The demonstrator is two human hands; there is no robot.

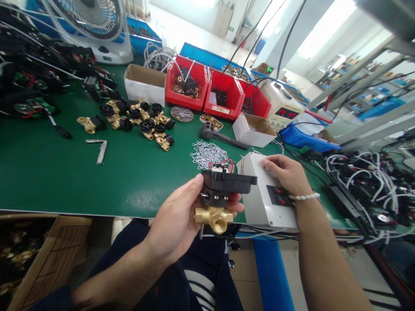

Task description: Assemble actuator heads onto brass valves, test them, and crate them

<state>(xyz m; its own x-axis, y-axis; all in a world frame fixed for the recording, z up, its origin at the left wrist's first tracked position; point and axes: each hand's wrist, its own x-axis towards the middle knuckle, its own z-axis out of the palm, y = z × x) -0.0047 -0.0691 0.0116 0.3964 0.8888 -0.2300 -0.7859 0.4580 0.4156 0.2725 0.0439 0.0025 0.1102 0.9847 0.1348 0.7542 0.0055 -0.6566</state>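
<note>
From where I stand, the grey box [259,203] on the table [136,181] is the thing to measure by. Just left of it, and nearer the person, the left hand [177,220] holds a valve assembly [218,196] up in the air, fingers closed around it, thumb on the near side and fingertips showing past the right. So the assembly lies right inside the left hand's grip; the right hand [287,172] is farther off, over the top of the grey box. Its thumb and forefinger are bent together at a small knob [263,166] there; whether they pinch it or only touch it, I can't tell.

The assembly sits upright, black housing [231,182] above, brass body [214,216] below. The housing's long axis runs crosswise, its longer end pointing toward the grey box and overlapping its edge from here; I can't say if they touch. The brass body lies crosswise too, one open port facing the person. Beyond the grey box's far left corner, silver clips [209,154] lie heaped.
</note>
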